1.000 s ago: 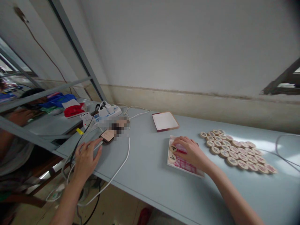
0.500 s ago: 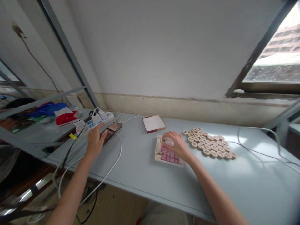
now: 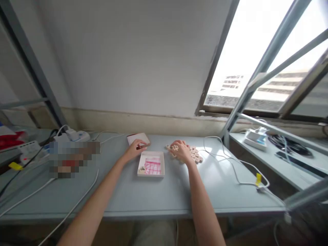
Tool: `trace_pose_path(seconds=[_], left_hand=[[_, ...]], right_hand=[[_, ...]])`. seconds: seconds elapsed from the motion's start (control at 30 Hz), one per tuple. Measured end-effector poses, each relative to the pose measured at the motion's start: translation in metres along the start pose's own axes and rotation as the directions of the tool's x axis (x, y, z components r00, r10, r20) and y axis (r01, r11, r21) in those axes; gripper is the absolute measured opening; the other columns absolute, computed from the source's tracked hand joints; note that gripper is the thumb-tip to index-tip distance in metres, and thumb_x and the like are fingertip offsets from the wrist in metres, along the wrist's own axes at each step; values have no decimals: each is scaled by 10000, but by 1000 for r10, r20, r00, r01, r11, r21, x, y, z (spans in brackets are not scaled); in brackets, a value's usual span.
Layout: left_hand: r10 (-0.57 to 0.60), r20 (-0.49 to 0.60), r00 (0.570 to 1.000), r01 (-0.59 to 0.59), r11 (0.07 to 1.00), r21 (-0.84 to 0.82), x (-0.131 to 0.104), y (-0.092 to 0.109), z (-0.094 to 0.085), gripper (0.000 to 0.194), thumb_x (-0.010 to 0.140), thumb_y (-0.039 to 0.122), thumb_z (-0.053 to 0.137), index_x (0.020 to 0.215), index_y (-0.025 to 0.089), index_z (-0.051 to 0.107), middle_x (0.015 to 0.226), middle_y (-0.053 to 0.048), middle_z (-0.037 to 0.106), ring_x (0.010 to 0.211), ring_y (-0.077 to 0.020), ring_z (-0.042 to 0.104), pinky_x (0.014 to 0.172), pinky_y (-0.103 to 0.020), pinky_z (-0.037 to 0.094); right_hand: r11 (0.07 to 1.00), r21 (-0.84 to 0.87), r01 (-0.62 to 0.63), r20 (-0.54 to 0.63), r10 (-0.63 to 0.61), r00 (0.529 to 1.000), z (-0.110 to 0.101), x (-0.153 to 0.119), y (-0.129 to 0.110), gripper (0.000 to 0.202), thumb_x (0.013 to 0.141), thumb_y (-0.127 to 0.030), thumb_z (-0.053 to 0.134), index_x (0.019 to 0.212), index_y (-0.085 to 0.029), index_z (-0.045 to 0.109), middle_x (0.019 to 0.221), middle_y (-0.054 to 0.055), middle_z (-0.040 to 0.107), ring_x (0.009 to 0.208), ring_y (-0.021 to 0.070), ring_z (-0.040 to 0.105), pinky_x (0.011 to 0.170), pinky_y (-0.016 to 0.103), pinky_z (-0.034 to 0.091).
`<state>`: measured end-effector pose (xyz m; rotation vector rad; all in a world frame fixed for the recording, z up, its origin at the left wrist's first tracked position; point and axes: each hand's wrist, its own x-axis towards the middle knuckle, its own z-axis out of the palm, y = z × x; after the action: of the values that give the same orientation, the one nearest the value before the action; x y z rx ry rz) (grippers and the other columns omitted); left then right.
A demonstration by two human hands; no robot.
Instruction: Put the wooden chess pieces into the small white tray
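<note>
My right hand (image 3: 182,151) is over the left part of a cluster of round wooden xiangqi pieces (image 3: 196,158), its fingers bent around a xiangqi piece (image 3: 175,147) with a dark character. Part of the cluster is hidden by this hand. Between my hands sits a shallow white box (image 3: 151,175) with pink grid lines on its floor and a single xiangqi piece (image 3: 141,168) in its near left corner. My left hand (image 3: 133,150) hovers by the box's far left corner, thumb and fingers apart. Behind it lies the box lid (image 3: 139,137), partly covered by the fingers.
A power strip (image 3: 83,136) with plugs and white cables stands at the left, beside a blurred-out patch. A loose white cable (image 3: 239,181) crosses the right end of the grey desk (image 3: 159,198). Metal frame posts (image 3: 233,119) rise there, before a window.
My view has turned right. My right hand has gone from the box to the cluster, and the upper piece is gone from the box. My left hand has come from near the phone to the box.
</note>
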<state>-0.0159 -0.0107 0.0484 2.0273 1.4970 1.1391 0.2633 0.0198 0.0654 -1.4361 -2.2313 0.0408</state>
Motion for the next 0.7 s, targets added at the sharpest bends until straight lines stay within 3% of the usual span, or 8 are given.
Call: trace_pose_path(seconds=[0.17,0.37,0.47,0.57,0.7], left_hand=[[56,-45,997,-53,997,56,-11,-7,7,259,719,339,546,910,174,604,917,-55,528,818,-156,498,729,-289,429],[35,76,996,-40,997,70,-18,-14,4,257,714,327,532,889,167,632,861,-49,566,692,-133,491,666,-278,422],[2,99,995,-4,1000,18,-18,-14,5,257,708,287,527,912,172,632,905,-56,594,735,-145,520,690,-286,429],[-16,82,997,18,1000,-24,-17,-14,6,234,708,266,518,885,165,632,931,-65,606,800,-164,540,720,-299,435],[-19,-12,1000,19,1000,13,-17,-17,8,213,708,210,488,865,159,622,902,-62,595,835,-169,534,753,-312,440]], right_hand=[[997,-69,43,14,-42,999,12,-2,-6,255,752,-430,534,938,-263,587,1078,45,512,1011,238,401,821,379,280],[989,-109,102,-71,-110,991,27,-2,-19,332,765,-295,534,1097,-292,526,1200,45,464,1063,246,370,846,402,269],[978,-111,177,-33,-182,983,28,-3,-20,244,795,-260,496,1013,-325,583,1221,1,466,1096,234,357,906,435,215],[979,-136,152,-26,-157,987,24,-2,-20,191,804,-223,476,891,-279,636,1161,24,512,1090,235,369,940,457,171],[983,40,179,-56,-176,983,18,1,-37,219,797,-223,498,976,-277,612,1151,34,517,1061,217,411,908,406,264]])
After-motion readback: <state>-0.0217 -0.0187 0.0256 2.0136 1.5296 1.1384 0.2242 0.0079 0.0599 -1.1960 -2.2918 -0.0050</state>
